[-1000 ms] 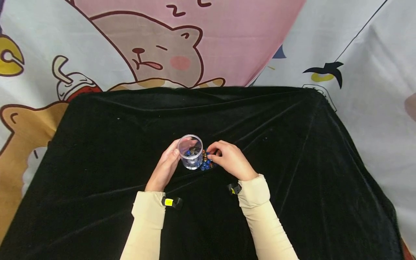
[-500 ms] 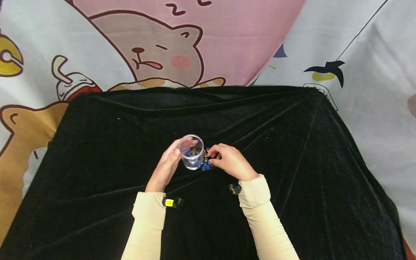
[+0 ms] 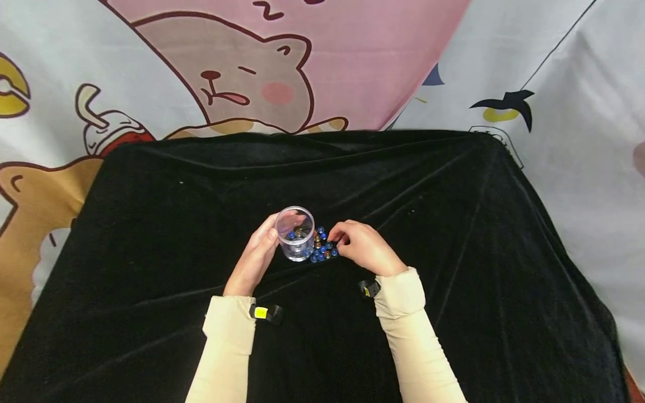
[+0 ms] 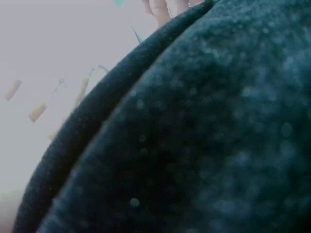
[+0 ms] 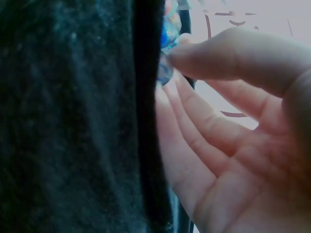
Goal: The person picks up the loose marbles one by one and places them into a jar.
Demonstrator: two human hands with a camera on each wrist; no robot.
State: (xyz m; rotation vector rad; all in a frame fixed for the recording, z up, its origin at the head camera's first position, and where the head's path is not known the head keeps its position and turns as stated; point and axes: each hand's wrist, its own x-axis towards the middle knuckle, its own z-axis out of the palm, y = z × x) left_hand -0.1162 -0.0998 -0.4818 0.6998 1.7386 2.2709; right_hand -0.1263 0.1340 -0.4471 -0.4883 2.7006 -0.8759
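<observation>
The clear cup [image 3: 295, 235] stands mouth up on the black cloth [image 3: 166, 240], and the left hand [image 3: 253, 254] holds it from the left. The thumb lies against the near left side of the cup, and the other fingers reach round behind it, showing through the clear wall. Just right of the cup lies a cluster of marbles [image 3: 323, 250], mostly blue with a few amber or brown ones. More marbles show through the cup; whether they sit inside or behind it I cannot tell.

The right hand [image 3: 367, 248] is to the right of the cup, at the outer edge of the cluster. Its fingers are bent, with a narrow gap between thumb and forefinger. The right wrist view shows a marble at the thumb tip, near the fingertips; whether it is pinched or only touched I cannot tell. The left wrist view shows mainly blurred cloth.

Nearer the person than the cup are two cream sleeves [image 3: 229, 327], with a black strap at each wrist. Beyond the cup, past the cloth's far edge, hangs a cartoon backdrop [image 3: 368, 61] with a sleeping bear on it.
</observation>
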